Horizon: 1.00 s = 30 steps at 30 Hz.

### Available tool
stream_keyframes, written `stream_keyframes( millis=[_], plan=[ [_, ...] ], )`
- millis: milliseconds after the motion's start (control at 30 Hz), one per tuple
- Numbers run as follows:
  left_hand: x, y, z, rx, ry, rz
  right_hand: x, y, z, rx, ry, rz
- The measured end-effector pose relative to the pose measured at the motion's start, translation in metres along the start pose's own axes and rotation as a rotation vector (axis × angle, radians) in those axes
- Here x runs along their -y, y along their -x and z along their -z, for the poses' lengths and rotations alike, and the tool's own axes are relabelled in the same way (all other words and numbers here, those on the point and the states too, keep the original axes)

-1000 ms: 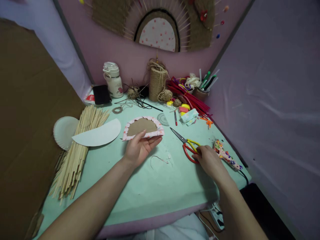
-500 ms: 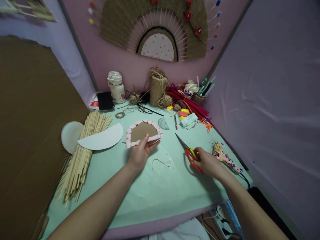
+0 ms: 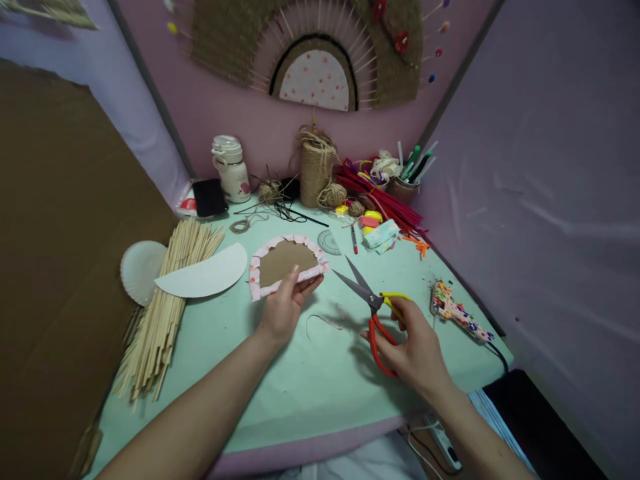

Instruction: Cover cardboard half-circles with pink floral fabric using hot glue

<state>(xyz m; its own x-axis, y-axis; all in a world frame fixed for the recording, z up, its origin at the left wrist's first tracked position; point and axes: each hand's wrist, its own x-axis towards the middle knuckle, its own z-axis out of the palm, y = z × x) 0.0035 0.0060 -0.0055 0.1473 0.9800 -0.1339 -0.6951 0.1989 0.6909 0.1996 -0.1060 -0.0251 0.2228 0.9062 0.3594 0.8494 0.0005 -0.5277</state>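
My left hand (image 3: 284, 308) grips the straight lower edge of a half-round cardboard piece (image 3: 285, 264), thumb on top and fingers beneath. Pink-spotted white fabric or paper is folded over its rim all round. In my right hand (image 3: 413, 340) are scissors (image 3: 373, 301) with one red and one yellow handle. Their blades are spread apart and point toward the right end of the cardboard piece, a short way off it. A thin curled scrap (image 3: 324, 321) lies on the table below the piece.
At left, a white half-round sheet (image 3: 205, 275) rests across thin bamboo sticks (image 3: 155, 333) beside a paper plate (image 3: 143, 272). A patterned glue gun (image 3: 457, 312) lies right. Along the back stand a bottle (image 3: 233, 173), twine spool (image 3: 317, 175) and pen cup (image 3: 403, 190).
The scissors have moved left toward the cardboard piece, and their blades have gone from closed to spread. My left hand holds the piece nearly as before. The view has shifted slightly.
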Motion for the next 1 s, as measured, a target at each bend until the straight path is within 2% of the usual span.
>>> stream_keyframes(
  millis=[267, 667, 1000],
  plan=[
    [0.0031, 0.0034, -0.0008, 0.010, -0.031, -0.023, -0.0061, -0.0003, -0.0041, -0.049, 0.161, 0.088],
    [-0.0015, 0.0097, -0.0070, -0.002, -0.045, -0.025, 0.0000, -0.0029, -0.0082, -0.059, 0.078, 0.094],
    [0.0001, 0.0093, -0.0064, 0.001, 0.011, -0.059, 0.0015, -0.0038, -0.0059, -0.124, 0.096, 0.157]
  ],
)
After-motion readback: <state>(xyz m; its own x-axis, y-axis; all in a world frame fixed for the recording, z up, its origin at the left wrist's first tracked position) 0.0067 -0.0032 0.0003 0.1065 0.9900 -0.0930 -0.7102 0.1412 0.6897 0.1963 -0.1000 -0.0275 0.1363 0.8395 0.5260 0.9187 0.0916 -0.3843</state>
